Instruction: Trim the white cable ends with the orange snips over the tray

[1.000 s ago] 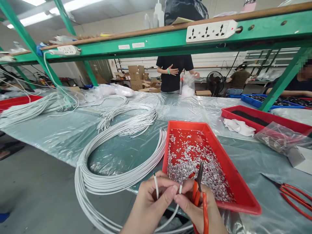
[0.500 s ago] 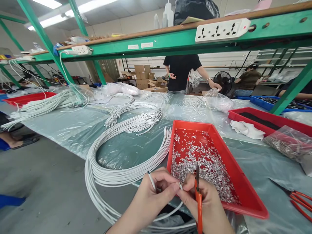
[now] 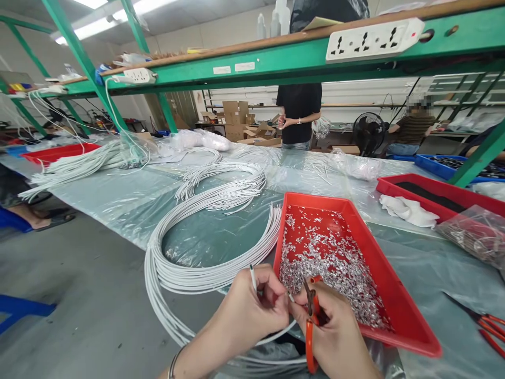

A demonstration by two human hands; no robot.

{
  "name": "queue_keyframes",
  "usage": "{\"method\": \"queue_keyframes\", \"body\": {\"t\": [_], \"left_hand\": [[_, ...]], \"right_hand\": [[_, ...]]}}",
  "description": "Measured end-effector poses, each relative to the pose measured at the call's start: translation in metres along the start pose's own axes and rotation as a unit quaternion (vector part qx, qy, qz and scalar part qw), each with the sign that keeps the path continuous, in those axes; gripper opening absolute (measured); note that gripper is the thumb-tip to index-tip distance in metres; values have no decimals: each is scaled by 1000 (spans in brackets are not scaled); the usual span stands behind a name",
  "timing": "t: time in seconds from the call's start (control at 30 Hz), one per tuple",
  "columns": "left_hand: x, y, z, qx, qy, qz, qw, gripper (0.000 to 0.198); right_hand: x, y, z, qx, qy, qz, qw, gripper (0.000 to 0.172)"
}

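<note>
Head view: left hand point(image 3: 252, 304), right hand point(image 3: 338, 318), fingers closed on 2 cable ends point(image 3: 253, 278) (right also holds 1 pair scissors point(image 3: 310, 342)).

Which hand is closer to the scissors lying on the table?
Right. The right hand is left of those scissors; the left hand is even farther left.

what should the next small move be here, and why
Probably peel at the white cable end with the left hand: both hands meet there, the right hand also holds orange-handled scissors, and the red tray just beyond holds shiny scraps.
</note>
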State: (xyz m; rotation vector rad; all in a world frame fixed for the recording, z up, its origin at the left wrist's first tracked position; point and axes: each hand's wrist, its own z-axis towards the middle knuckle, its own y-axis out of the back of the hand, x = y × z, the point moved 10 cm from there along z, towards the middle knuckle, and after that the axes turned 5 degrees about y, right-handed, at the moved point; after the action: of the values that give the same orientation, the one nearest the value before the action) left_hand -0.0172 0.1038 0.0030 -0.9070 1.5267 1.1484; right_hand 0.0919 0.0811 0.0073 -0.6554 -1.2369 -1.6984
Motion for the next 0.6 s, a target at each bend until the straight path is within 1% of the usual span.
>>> {"method": "queue_keyframes", "body": {"t": [0.07,0.13,0.23,0.3,0.37,0.5,0.6], "left_hand": [[1,-2,1,23,19,-18,999,9],[0,-1,2,36,44,-23,998,7],[-7,1,2,49,65,-30,996,5],[-9,2,2,60,74,-40,995,6],[-11,4,3,69,78,-48,993,7],[-15,11,5,76,68,-52,993,7],[-21,12,3,86,42,-54,994,15]], "right_hand": [[0,-1,1,12,-21,43,999,30],[-2,-6,1,33,-51,114,992,28],[-8,-18,-1,72,-121,222,965,27],[-11,-23,-2,88,-160,266,947,29],[-8,-24,-1,96,-168,287,938,30],[3,-25,2,107,-148,307,934,29],[0,-21,2,76,-147,293,942,34]]}}
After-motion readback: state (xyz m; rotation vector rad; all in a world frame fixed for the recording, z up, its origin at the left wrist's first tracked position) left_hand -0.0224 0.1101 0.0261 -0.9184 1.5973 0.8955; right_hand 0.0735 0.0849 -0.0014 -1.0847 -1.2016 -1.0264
